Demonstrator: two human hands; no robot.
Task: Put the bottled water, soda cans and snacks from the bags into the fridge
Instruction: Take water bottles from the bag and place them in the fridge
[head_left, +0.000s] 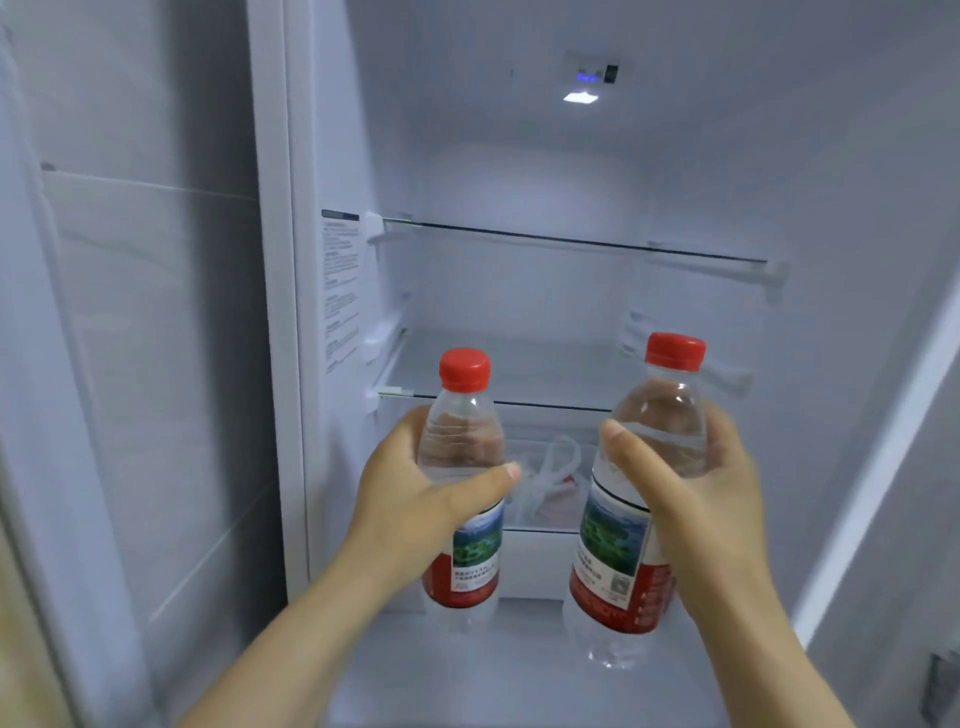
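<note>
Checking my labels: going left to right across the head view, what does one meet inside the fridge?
printed sticker on the left wall → first water bottle → plastic bag → second water bottle

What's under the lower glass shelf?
A clear plastic bag with something red inside; the left bottle and right bottle cover the compartment's sides.

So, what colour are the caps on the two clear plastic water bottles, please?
Both caps are red; head view.
</note>
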